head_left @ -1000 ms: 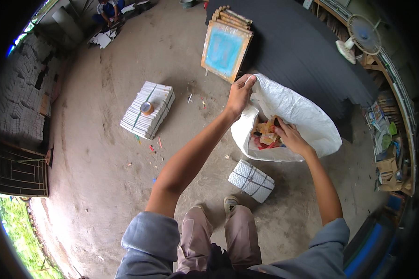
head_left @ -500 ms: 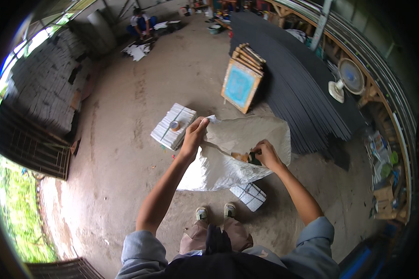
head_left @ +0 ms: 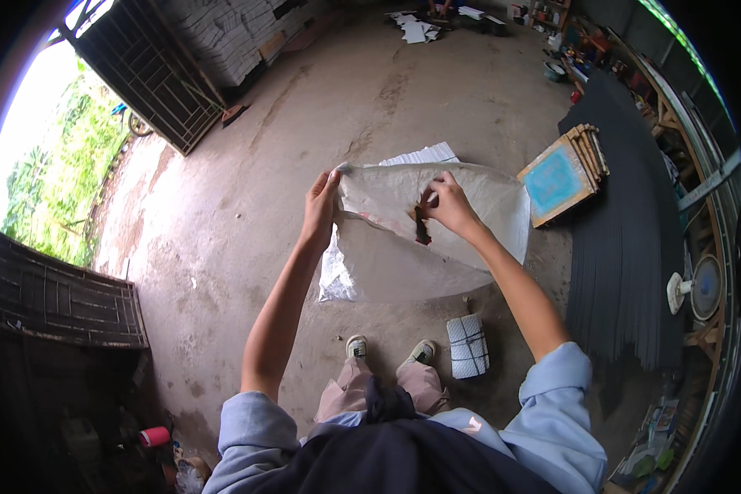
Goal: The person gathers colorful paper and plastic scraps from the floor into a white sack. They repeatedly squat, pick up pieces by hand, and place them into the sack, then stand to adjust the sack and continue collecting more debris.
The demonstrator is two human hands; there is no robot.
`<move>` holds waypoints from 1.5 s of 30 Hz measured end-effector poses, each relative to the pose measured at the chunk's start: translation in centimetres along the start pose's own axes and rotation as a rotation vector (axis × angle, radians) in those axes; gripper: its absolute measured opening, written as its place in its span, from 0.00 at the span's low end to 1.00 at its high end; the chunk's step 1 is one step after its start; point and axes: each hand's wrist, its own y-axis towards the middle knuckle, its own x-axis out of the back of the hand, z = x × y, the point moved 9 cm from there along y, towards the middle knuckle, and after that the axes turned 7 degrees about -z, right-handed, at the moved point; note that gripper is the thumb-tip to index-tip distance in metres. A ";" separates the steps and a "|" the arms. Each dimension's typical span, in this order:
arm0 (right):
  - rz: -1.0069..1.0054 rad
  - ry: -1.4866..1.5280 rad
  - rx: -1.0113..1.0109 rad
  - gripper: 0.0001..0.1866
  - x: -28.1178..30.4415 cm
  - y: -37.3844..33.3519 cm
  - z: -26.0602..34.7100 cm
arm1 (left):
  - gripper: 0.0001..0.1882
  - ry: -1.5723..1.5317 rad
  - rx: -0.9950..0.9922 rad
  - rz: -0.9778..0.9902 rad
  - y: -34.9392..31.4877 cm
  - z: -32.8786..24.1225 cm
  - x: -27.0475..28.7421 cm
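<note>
1. The left hand [head_left: 321, 202] is clamped on the left corner of a wide, white plastic sack [head_left: 428, 280], stretched over the grey concrete floor [head_left: 214, 272].
2. Inside its mouth, the right hand [head_left: 430, 200] bunches its fingers at a dark, narrow scrap [head_left: 421, 228]; I cannot tell whether they grip it.

I see a creased white sack [head_left: 403, 272], slack-walled | held aloft, twelve o'clock | mouth open, shiny crumpled corner at its eight o'clock | dark-and-brown scraps [head_left: 421, 228], red at the bottom, mid-mouth
</note>
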 end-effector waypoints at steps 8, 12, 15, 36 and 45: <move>0.331 -0.023 0.230 0.09 -12.5 5.5 10.5 | 0.11 -0.192 -0.020 -0.132 0.7 -1.7 11.4; 0.258 -0.167 0.349 0.07 -16.1 7.2 14.8 | 0.11 -0.215 0.017 -0.063 2.2 -0.9 16.2; 0.328 0.074 -0.066 0.05 -18.7 8.5 16.2 | 0.11 -0.152 0.020 -0.019 2.3 -1.0 17.7; 0.035 -0.436 -0.151 0.22 -29.8 18.3 11.0 | 0.14 0.066 -0.087 -0.447 9.5 -3.7 36.0; 0.198 0.169 -0.820 0.34 -41.6 21.6 -12.1 | 0.09 0.028 -0.189 -0.825 19.2 -0.7 42.2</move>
